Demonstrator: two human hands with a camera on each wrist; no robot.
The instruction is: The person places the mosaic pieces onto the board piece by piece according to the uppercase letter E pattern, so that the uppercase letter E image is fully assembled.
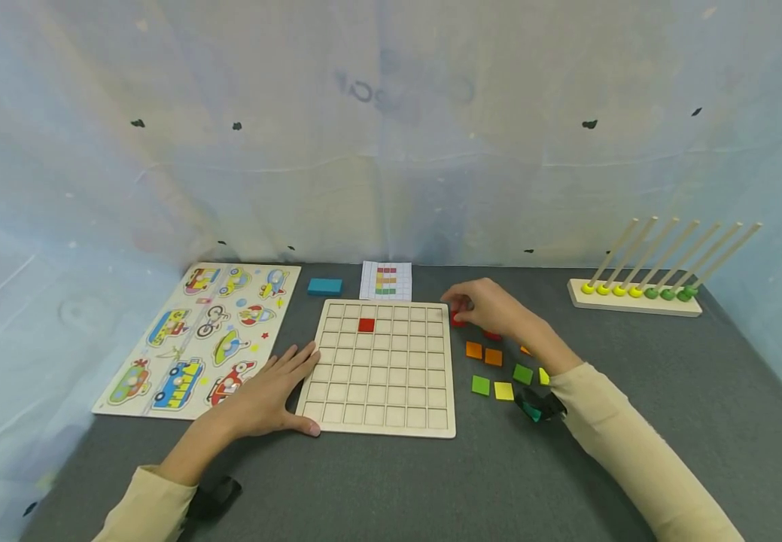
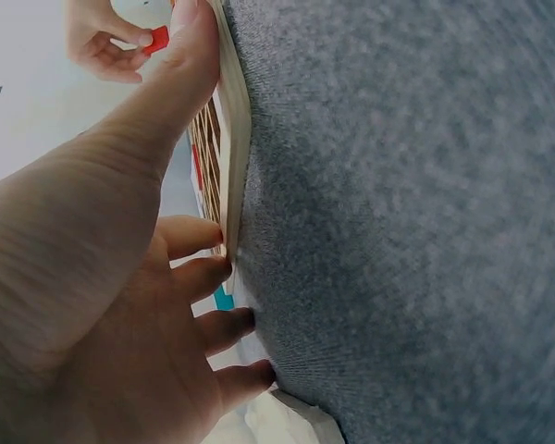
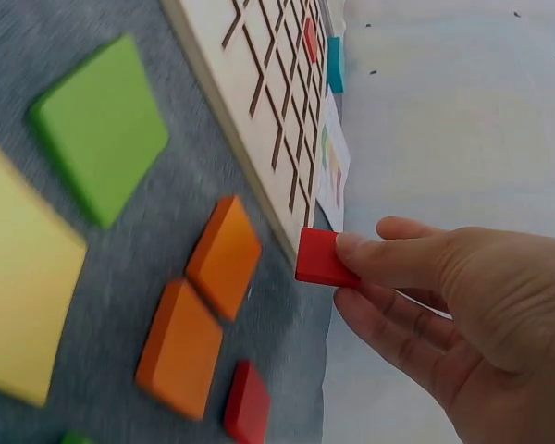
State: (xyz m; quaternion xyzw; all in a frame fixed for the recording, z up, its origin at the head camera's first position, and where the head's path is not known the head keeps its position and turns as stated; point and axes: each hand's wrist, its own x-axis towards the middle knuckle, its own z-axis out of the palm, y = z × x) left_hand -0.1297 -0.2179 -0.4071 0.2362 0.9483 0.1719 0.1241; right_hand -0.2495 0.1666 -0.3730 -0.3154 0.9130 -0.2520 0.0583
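Observation:
A wooden grid board [image 1: 384,433] lies flat at mid-table, with one red square tile [image 1: 366,325] set in a cell of its second row. My left hand [image 1: 269,395] rests at the board's left edge, fingers spread and straight, thumb at the near corner. Just off the board's far right corner, my right hand [image 1: 488,305] pinches another red tile [image 3: 322,257] between thumb and fingers. Loose orange tiles [image 1: 474,350], green tiles [image 1: 481,385], yellow tiles [image 1: 503,391] and a red tile [image 3: 248,402] lie below and around the right hand.
Left of the board lies a vehicle picture puzzle [image 1: 204,339]. Behind the board are a pattern card [image 1: 386,281] with coloured squares and a blue block [image 1: 325,287]. A peg stand [image 1: 634,297] with yellow and green beads stands at the far right.

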